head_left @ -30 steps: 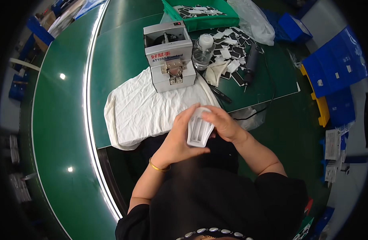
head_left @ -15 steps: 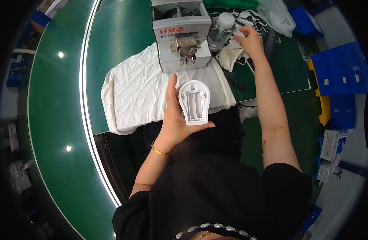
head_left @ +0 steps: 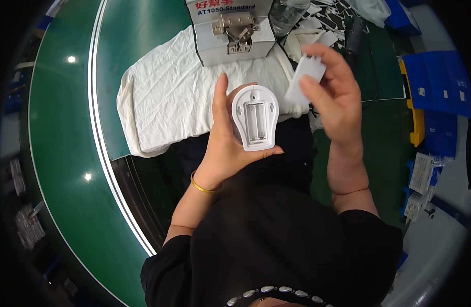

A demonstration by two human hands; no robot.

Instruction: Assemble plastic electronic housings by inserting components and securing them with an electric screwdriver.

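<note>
My left hand (head_left: pixel 226 146) cradles a white oval plastic device (head_left: pixel 255 118), back side up, with its battery compartment showing and no cover on it. My right hand (head_left: pixel 333 97) holds a small white flat plastic cover piece (head_left: pixel 304 79) between thumb and fingers, just right of and above the device. The two parts are apart. Both hands hover over my lap, near the front edge of a white cloth (head_left: pixel 166 97).
A grey box-shaped machine (head_left: pixel 230 28) with a metal clamp stands on the cloth at the top. Several black and white small parts (head_left: pixel 327 23) lie beside it. Blue bins (head_left: pixel 440 97) sit at the right. The green conveyor belt (head_left: pixel 61 133) curves along the left.
My right hand came back from the pile of parts at the top, now holding a white cover piece next to the device. The left hand kept the device almost still.
</note>
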